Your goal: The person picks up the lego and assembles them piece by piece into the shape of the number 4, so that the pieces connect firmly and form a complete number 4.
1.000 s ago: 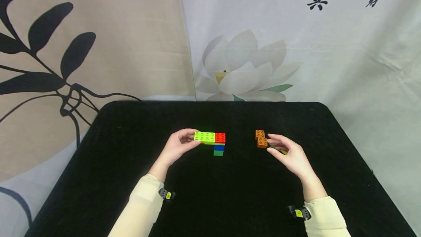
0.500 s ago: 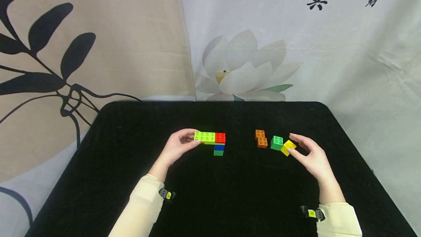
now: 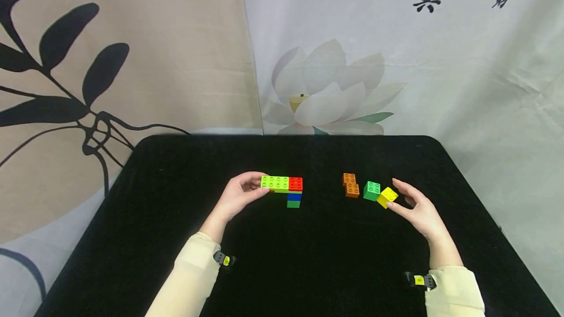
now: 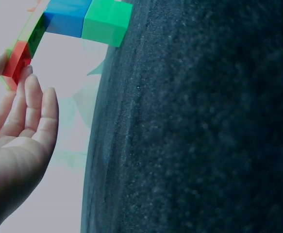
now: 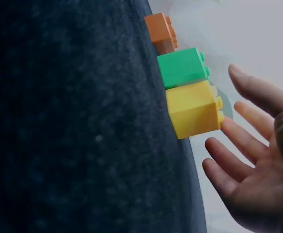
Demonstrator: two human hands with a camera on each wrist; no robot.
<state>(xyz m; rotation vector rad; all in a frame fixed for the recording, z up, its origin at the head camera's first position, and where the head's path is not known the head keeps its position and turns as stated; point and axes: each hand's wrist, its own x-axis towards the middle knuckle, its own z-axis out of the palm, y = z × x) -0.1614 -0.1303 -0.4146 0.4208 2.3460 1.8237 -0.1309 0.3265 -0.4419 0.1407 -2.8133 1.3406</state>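
Note:
My left hand (image 3: 240, 197) pinches the left end of a toy brick structure between thumb and fingers. Its top carries a lime green brick (image 3: 274, 183) and a red brick (image 3: 295, 183), while a blue brick (image 4: 69, 17) and a green brick (image 4: 107, 22) are stacked below at the right end. In the left wrist view the thumb and fingertips meet at a red piece (image 4: 16, 65) on the underside. Over on the right, my right hand (image 3: 420, 214) is spread beside a yellow brick (image 3: 387, 197), thumb tip close to its near side. A green brick (image 5: 182, 68) stands against the yellow one.
Left of the green brick lie two orange bricks (image 3: 351, 187), one behind the other and offset. Everything rests on a black cloth-covered table (image 3: 317, 258) with a printed curtain (image 3: 176, 62) behind it.
My right hand has moved right, from over the green and yellow bricks to the yellow brick's right side, uncovering both. The left hand and its brick structure have stayed in place.

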